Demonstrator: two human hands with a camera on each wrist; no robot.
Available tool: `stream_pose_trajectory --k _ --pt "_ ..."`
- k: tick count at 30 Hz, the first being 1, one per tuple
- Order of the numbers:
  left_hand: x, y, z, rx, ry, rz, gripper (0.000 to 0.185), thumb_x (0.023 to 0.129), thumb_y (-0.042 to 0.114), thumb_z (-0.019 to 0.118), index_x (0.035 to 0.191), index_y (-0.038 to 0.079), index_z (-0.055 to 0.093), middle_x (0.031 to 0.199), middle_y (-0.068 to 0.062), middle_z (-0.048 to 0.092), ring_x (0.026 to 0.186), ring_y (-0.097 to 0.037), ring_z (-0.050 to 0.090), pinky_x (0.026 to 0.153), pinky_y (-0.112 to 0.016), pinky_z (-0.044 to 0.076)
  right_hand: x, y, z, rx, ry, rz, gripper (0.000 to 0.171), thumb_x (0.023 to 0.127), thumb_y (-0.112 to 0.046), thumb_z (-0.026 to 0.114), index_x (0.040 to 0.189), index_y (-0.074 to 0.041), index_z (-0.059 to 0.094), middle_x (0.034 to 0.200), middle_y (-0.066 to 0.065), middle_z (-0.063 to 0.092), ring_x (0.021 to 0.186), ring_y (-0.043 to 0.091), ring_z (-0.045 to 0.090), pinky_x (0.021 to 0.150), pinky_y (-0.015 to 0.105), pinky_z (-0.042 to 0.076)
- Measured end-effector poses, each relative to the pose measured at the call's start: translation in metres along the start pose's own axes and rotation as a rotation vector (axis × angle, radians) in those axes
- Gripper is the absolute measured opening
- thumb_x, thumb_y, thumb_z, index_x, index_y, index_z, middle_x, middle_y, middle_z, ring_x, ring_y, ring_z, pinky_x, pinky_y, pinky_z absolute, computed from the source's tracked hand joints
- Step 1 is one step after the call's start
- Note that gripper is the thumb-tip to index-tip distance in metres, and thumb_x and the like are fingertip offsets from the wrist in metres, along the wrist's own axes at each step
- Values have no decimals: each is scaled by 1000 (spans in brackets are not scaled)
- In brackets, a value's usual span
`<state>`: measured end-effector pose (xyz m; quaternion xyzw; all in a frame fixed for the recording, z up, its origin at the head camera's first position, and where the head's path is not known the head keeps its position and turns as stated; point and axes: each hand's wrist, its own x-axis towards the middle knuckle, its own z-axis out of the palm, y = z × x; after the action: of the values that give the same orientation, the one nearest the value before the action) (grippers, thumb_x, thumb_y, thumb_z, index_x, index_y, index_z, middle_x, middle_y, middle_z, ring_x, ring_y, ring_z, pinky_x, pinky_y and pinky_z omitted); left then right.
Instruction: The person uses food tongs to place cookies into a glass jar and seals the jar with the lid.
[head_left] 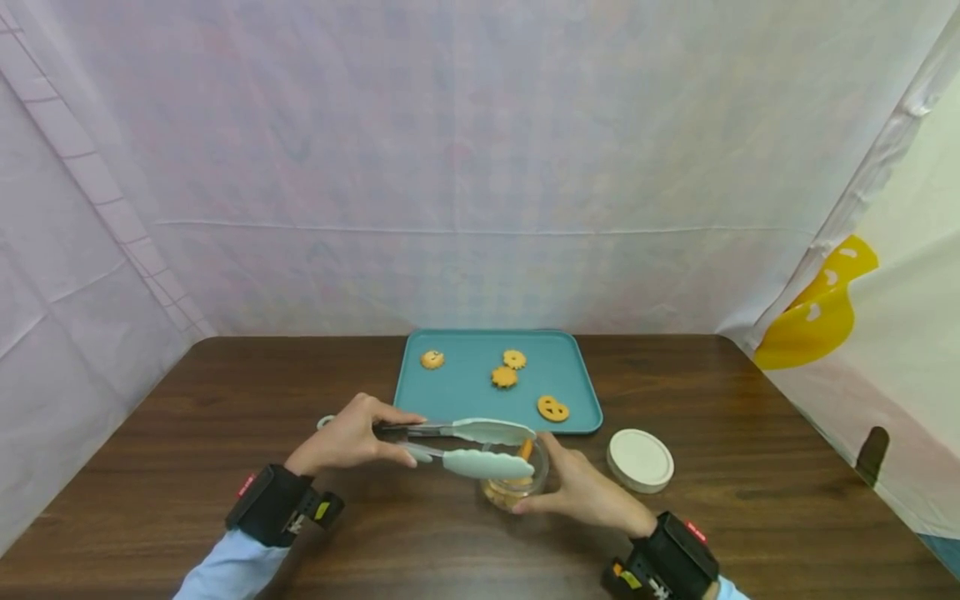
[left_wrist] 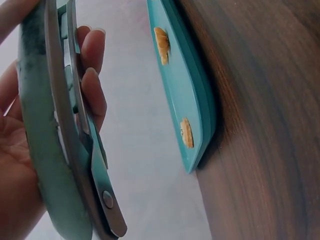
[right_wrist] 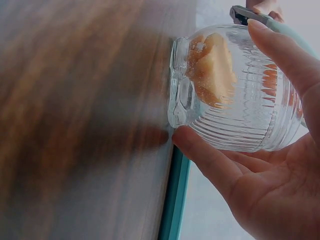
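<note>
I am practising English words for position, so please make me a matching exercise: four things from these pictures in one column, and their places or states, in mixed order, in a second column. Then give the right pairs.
Things
1. tongs
2. glass jar
3. white lid
4. teal tray

Places or states
A. lies flat on the table, right of the jar
B. held in the left hand
C. has four cookies lying on it
D. gripped by the right hand, cookies inside

Right pairs: 1-B, 2-D, 3-A, 4-C
</note>
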<state>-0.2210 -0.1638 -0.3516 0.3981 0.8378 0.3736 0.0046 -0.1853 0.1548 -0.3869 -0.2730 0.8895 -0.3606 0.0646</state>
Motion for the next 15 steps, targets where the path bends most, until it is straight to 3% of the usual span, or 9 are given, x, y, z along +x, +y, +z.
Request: stream_pose_trajectory --k 7,15 --pt "0 3 -2 -28 -25 -30 55 70 36 71 112 3 62 107 -13 63 91 -24 61 74 -28 50 0 1 0 8 23 -55 82 69 -48 70 130 -10 31 112 3 55 98 17 55 77 31 46" --pt "0 6 -4 -37 -45 -54 58 68 34 74 114 2 61 105 -14 64 73 -10 61 60 -24 47 0 0 0 -10 37 -93 75 69 -46 71 125 -12 35 104 1 58 91 13 56 73 27 45"
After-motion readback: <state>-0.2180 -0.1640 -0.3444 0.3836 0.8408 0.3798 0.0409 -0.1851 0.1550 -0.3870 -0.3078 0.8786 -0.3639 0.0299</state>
